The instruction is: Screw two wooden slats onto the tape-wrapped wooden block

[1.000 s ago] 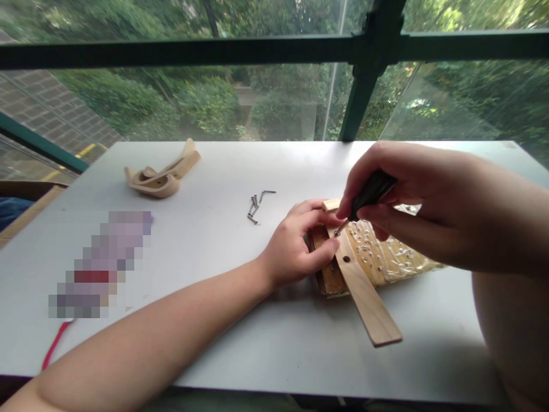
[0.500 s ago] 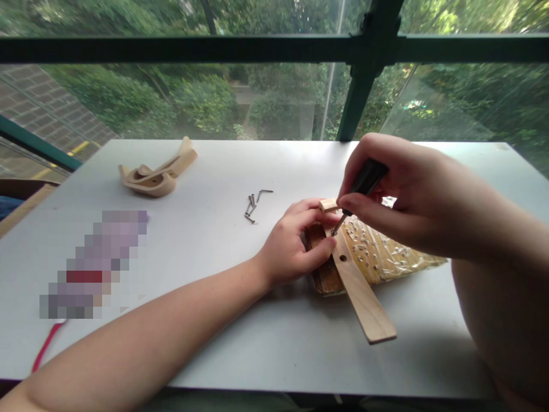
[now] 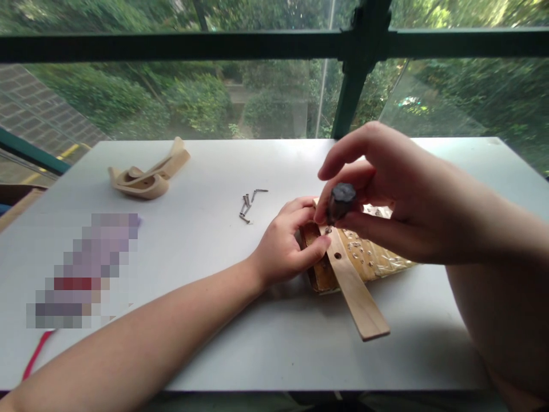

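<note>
Black-handled screwdriver (image 3: pixel 339 201) just right of frame centre, nearly upright, butt end toward the camera, tip down on a small screw (image 3: pixel 327 230); pale wooden slat (image 3: pixel 352 281) beneath, flat and slanting toward the lower right, one open hole just below the tip. Slat resting across a brown wooden block (image 3: pixel 319 269); plastic-wrapped, stud-dotted piece (image 3: pixel 377 254) alongside to the right.

Left hand (image 3: pixel 286 246) pressed flat, right hand (image 3: pixel 377 194) pinching.

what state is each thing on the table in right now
left hand: pinching the wooden strip against the block
right hand: gripping the screwdriver
screwdriver: upright, tip at a screw in the strip
wooden strip: flat, one hole unfilled
loose screws: lying apart, untouched
curved wooden pieces: stacked, untouched
</note>
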Demonstrator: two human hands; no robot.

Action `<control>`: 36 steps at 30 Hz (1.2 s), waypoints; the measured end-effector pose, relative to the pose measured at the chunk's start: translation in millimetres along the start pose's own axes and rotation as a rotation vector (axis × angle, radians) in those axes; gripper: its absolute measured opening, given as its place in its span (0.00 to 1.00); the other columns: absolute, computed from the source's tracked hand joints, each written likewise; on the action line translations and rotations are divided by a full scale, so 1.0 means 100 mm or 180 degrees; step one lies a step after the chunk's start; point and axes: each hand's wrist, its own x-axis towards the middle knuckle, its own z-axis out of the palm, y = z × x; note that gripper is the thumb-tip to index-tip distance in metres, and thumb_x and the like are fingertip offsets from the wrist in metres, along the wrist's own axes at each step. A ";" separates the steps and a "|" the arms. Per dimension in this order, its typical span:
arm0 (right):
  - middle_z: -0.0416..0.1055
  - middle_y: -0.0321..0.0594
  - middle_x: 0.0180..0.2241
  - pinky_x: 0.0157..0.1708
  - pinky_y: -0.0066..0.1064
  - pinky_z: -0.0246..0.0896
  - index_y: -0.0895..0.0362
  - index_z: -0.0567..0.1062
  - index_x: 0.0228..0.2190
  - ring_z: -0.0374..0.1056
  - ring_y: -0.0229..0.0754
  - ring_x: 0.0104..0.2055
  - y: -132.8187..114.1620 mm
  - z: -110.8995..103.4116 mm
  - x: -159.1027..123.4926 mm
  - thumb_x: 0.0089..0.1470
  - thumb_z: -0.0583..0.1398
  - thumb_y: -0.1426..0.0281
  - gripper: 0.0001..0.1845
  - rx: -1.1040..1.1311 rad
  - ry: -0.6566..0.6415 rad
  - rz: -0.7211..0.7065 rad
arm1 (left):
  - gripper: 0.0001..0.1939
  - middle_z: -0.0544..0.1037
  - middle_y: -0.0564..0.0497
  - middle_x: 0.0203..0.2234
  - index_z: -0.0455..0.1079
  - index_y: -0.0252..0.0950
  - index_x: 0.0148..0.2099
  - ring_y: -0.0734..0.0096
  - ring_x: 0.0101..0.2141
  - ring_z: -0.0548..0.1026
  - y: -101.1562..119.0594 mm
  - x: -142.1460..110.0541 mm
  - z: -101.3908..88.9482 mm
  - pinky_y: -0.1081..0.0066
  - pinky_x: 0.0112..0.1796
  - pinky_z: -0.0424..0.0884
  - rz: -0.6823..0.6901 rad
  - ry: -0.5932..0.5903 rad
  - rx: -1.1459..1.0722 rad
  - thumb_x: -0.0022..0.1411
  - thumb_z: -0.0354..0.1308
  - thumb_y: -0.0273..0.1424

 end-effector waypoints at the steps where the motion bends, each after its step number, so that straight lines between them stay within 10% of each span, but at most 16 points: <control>1: 0.75 0.36 0.37 0.30 0.27 0.71 0.54 0.64 0.49 0.74 0.39 0.38 0.01 0.00 0.01 0.54 0.60 0.81 0.22 0.0096 -0.0062 -0.0001 | 0.12 0.76 0.47 0.52 0.72 0.38 0.49 0.59 0.53 0.74 0.00 0.00 0.00 0.61 0.56 0.71 0.0012 -0.0019 -0.0010 0.63 0.61 0.33; 15: 0.70 0.34 0.32 0.31 0.28 0.63 0.55 0.69 0.38 0.66 0.35 0.31 0.00 0.10 0.08 0.62 0.59 0.69 0.03 -0.0194 0.0167 0.0017 | 0.13 0.77 0.46 0.51 0.73 0.37 0.49 0.59 0.51 0.75 -0.02 0.00 0.00 0.60 0.55 0.72 0.0068 -0.0056 0.0021 0.63 0.62 0.34; 25: 0.68 0.33 0.31 0.26 0.26 0.58 0.53 0.69 0.39 0.64 0.34 0.30 0.03 0.09 0.05 0.57 0.62 0.74 0.08 -0.0581 0.0414 0.0109 | 0.13 0.75 0.44 0.54 0.74 0.36 0.49 0.58 0.54 0.74 -0.01 0.00 0.01 0.59 0.57 0.71 0.0005 0.0031 -0.0057 0.62 0.63 0.33; 31: 0.72 0.34 0.33 0.26 0.27 0.66 0.51 0.63 0.43 0.71 0.38 0.32 0.06 -0.02 0.02 0.50 0.69 0.79 0.25 0.0213 0.0465 0.0293 | 0.14 0.73 0.42 0.56 0.74 0.35 0.50 0.58 0.57 0.71 0.01 0.00 0.00 0.59 0.60 0.67 -0.0093 -0.0120 -0.0144 0.62 0.62 0.33; 36: 0.75 0.34 0.31 0.31 0.32 0.75 0.53 0.64 0.37 0.75 0.40 0.33 0.03 0.05 0.05 0.53 0.66 0.81 0.19 0.1136 0.0325 0.0282 | 0.16 0.74 0.45 0.55 0.74 0.37 0.52 0.58 0.56 0.73 0.00 0.00 0.01 0.61 0.59 0.69 0.0018 -0.0038 -0.0049 0.62 0.62 0.33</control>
